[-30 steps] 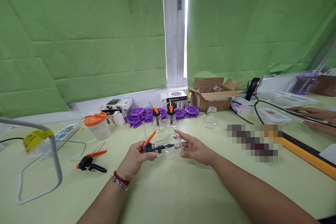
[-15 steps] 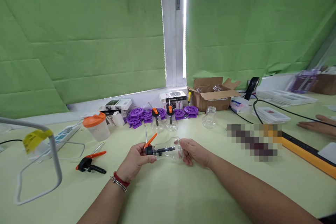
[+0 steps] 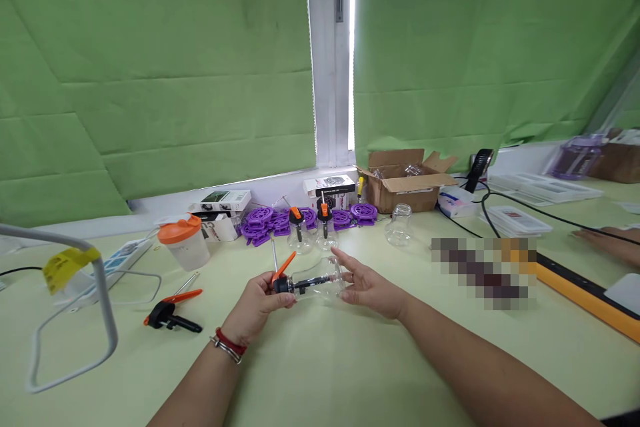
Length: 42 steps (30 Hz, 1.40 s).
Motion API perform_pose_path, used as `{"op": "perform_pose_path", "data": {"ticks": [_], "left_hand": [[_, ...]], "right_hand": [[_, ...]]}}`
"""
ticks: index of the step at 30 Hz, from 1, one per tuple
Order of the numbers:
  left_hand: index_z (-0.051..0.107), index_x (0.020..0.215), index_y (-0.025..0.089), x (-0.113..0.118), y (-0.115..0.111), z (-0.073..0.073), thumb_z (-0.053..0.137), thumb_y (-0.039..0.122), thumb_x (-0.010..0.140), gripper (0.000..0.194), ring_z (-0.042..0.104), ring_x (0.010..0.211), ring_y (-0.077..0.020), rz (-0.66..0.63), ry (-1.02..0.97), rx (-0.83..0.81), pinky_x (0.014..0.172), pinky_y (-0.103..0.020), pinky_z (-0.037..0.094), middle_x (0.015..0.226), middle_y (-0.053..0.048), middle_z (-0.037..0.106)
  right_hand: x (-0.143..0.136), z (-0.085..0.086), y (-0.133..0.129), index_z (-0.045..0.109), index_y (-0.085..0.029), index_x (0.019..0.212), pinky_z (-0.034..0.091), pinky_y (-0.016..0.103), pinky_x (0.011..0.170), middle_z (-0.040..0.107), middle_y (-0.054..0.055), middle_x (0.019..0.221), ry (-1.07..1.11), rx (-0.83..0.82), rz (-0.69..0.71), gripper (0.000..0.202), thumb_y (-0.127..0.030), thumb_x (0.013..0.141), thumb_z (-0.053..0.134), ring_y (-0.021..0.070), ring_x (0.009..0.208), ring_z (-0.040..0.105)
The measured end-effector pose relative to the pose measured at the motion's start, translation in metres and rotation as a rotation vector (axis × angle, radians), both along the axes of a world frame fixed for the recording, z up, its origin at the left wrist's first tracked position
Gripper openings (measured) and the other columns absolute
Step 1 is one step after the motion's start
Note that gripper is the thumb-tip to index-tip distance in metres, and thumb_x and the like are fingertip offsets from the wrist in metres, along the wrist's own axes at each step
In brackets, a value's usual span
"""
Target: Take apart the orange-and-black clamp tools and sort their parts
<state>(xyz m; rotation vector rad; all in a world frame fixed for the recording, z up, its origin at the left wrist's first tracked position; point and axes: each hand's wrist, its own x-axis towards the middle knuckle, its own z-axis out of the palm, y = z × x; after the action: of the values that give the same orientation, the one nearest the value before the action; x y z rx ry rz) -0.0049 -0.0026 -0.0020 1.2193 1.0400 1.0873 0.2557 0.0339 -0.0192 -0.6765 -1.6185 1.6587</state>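
A clear bottle lies sideways in front of me above the table, its black pump head with an orange lever pointing left. My left hand is closed around the pump head. A black tube runs inside the bottle. Around the bottle's wide base my right hand spreads its fingers, thumb on the near side and index finger stretched along the far side; how firmly it touches cannot be told. Another loose black pump head with an orange lever rests on the table at left.
Two fitted bottles and an uncapped bottle stand behind, near purple plastic parts and a cardboard box. An orange-lidded cup and a grey wire frame are left. Another person's hand shows far right.
My right hand has loosened and turned at the bottle's base, its fingers now stretched out instead of curled. The bottle and left hand have shifted slightly left.
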Motion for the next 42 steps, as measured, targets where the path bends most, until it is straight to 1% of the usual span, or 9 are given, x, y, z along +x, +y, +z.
{"op": "perform_pose_path", "data": {"ticks": [6,12,14,17,20,22,28,37,42], "left_hand": [[0.061,0.083,0.014,0.000,0.000,-0.002,0.081,0.018,0.055,0.035,0.056,0.069,-0.0112,-0.006,0.061,0.022,0.067,-0.025,0.044,0.072,0.003,0.060],[0.061,0.085,0.015,0.003,-0.001,0.000,0.080,0.019,0.057,0.034,0.056,0.069,-0.0114,-0.040,0.087,0.024,0.068,-0.025,0.044,0.073,0.003,0.060],[0.061,0.083,0.015,0.002,-0.001,0.000,0.079,0.020,0.059,0.031,0.056,0.065,-0.0112,-0.040,0.076,0.029,0.067,-0.026,0.045,0.069,0.003,0.060],[0.061,0.081,0.014,0.000,0.001,0.000,0.078,0.021,0.060,0.028,0.057,0.064,-0.0120,-0.023,0.039,0.028,0.067,-0.027,0.046,0.068,0.002,0.062],[0.061,0.081,0.013,-0.003,0.002,0.000,0.078,0.021,0.060,0.028,0.059,0.066,-0.0133,0.011,-0.005,-0.005,0.068,-0.029,0.047,0.069,0.000,0.064],[0.061,0.082,0.013,-0.003,0.002,0.000,0.079,0.022,0.059,0.030,0.060,0.067,-0.0140,0.019,-0.028,-0.039,0.069,-0.029,0.047,0.070,-0.001,0.065],[0.063,0.083,0.012,-0.001,0.000,0.003,0.079,0.024,0.058,0.033,0.062,0.069,-0.0151,-0.007,-0.033,-0.066,0.069,-0.029,0.048,0.070,-0.001,0.065],[0.061,0.080,0.013,0.002,0.000,0.003,0.080,0.023,0.056,0.032,0.059,0.065,-0.0130,-0.013,0.017,-0.009,0.066,-0.028,0.047,0.067,0.001,0.063],[0.061,0.084,0.014,0.004,-0.002,0.007,0.082,0.021,0.052,0.039,0.059,0.071,-0.0130,0.004,0.116,0.016,0.070,-0.026,0.047,0.074,0.002,0.063]], "right_hand": [[-0.003,-0.004,0.001,0.041,-0.026,0.133,0.049,0.025,0.056,0.053,0.009,0.112,-0.026,-0.087,-0.023,0.068,-0.048,0.074,0.067,0.0146,0.076,0.062],[-0.009,-0.014,0.005,0.060,-0.010,0.087,0.030,0.020,0.031,0.055,0.002,0.055,-0.191,-0.159,-0.056,0.073,-0.075,0.079,0.027,0.0102,0.036,0.050],[-0.009,-0.013,0.006,0.062,-0.008,0.081,0.031,0.020,0.031,0.056,0.005,0.056,-0.226,-0.150,-0.035,0.079,-0.076,0.079,0.020,0.0100,0.036,0.049],[-0.005,-0.009,0.005,0.055,-0.013,0.118,0.047,0.024,0.048,0.063,0.013,0.095,-0.163,-0.053,-0.036,0.068,-0.069,0.081,0.039,0.0154,0.067,0.063],[0.000,-0.006,0.003,0.021,-0.033,0.143,0.048,0.033,0.084,0.034,0.011,0.142,-0.101,0.195,-0.020,0.092,-0.043,0.068,0.074,0.0219,0.116,0.047],[0.000,-0.007,0.003,0.020,-0.038,0.143,0.043,0.036,0.092,0.024,0.007,0.148,-0.101,0.321,-0.021,0.097,-0.031,0.065,0.078,0.0229,0.125,0.037],[-0.003,-0.009,0.005,0.032,-0.036,0.139,0.047,0.033,0.083,0.035,0.007,0.138,-0.076,0.338,-0.069,0.080,-0.027,0.071,0.072,0.0181,0.107,0.047],[-0.003,-0.006,0.006,0.038,-0.028,0.136,0.048,0.025,0.064,0.049,0.005,0.109,-0.022,0.059,-0.056,0.080,-0.040,0.067,0.075,0.0107,0.076,0.059],[-0.011,-0.009,0.004,0.055,-0.013,0.107,0.035,0.019,0.036,0.055,-0.001,0.055,-0.159,-0.083,-0.079,0.059,-0.064,0.083,0.040,0.0095,0.041,0.051]]}}
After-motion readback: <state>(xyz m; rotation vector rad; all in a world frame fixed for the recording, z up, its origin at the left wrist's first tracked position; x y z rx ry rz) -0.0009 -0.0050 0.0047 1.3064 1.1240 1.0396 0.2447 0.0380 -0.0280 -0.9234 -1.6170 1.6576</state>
